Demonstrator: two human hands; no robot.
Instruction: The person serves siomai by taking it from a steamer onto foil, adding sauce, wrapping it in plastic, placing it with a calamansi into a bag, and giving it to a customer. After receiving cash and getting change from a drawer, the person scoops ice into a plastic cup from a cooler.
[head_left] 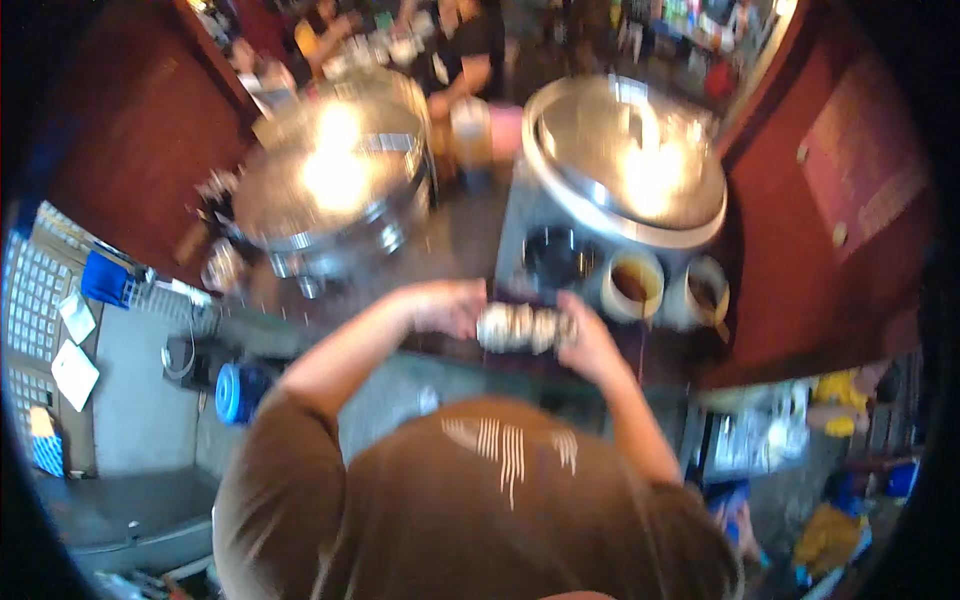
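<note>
Held level at the counter's near edge, between my two hands, is a row of pale, lumpy pieces (525, 328) with brownish patches. It seems to sit on a dark, narrow holder, but blur hides the exact kind. My left hand (452, 306) is closed on its left end. Around the right end, the fingers of my right hand (590, 345) are closed too. Just beyond my right hand are a light-rimmed cup of brown liquid (634, 288) and a second cup (703, 293) beside it.
Two big round metal lids (325, 165) (630, 150) cover food warmers on the dark counter (462, 235). A black round vessel (560, 257) stands before the right one. Red-brown walls (130, 130) flank the opening. People, one in a dark shirt (475, 50), are beyond the counter.
</note>
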